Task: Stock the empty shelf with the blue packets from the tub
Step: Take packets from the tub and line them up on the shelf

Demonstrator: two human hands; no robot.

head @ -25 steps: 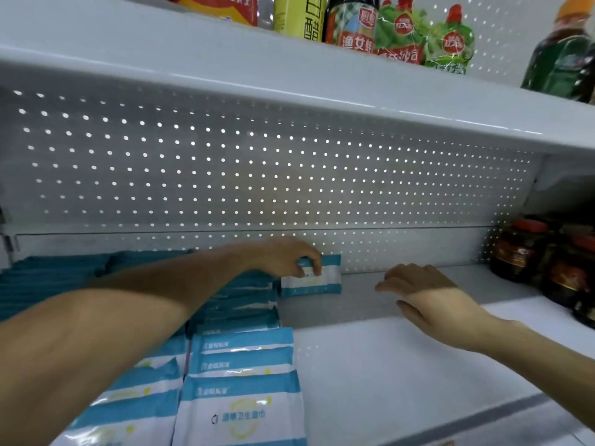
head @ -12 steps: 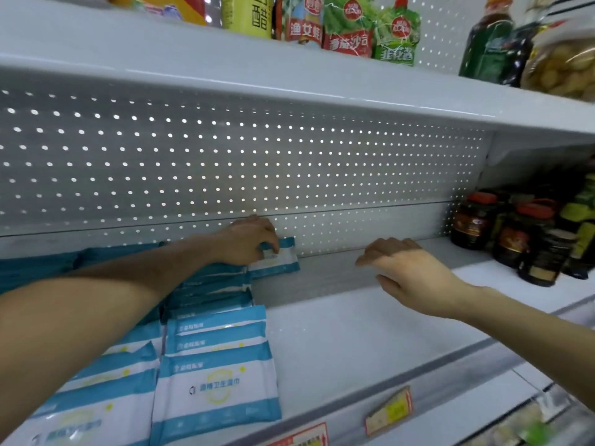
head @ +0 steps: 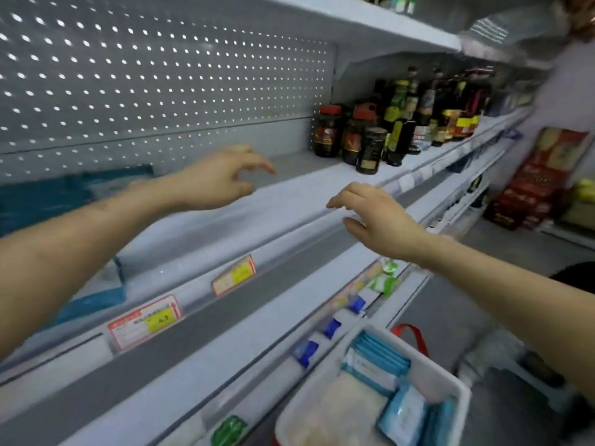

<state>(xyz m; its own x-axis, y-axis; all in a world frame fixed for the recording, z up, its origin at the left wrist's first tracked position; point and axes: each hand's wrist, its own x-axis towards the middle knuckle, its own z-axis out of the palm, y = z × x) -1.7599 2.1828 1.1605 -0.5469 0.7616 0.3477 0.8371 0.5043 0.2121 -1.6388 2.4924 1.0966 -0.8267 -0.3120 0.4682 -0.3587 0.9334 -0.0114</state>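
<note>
Both hands are hovering empty over the shelf point(head: 289, 201). The left hand point(head: 222, 180) is hanging above the bare board with its fingers point(head: 260, 165) loosely spread and slightly hooked, gripping nothing. The right hand point(head: 376, 217) is floating at the front lip, palm down, its fingers point(head: 341, 197) relaxed and parted, also holding nothing.

The shelved packets point(head: 74, 194) are lying well left of the left fingers, back along the forearm, showing only as a smeared teal band. More tub packets point(head: 380, 358) are standing on edge in the tub point(head: 444, 376), far below the right fingers and under that wrist.

The packets are looking soft and flat, blue and white film. The tub is a white plastic box with rounded corners. The shelf is smooth painted metal, and its back panel point(head: 161, 75) is a grey sheet punched with rows of small holes. Dark round jars point(head: 325, 130) with red lids are standing beyond both sets of fingers, to their right.

Half a second ago the left fingers were curling over a packet at the back; now they are letting go and drawing rightward, clear of it. The right hand is pulling back from over the board to the lip, and the view is swinging down, bringing the tub into sight.
</note>
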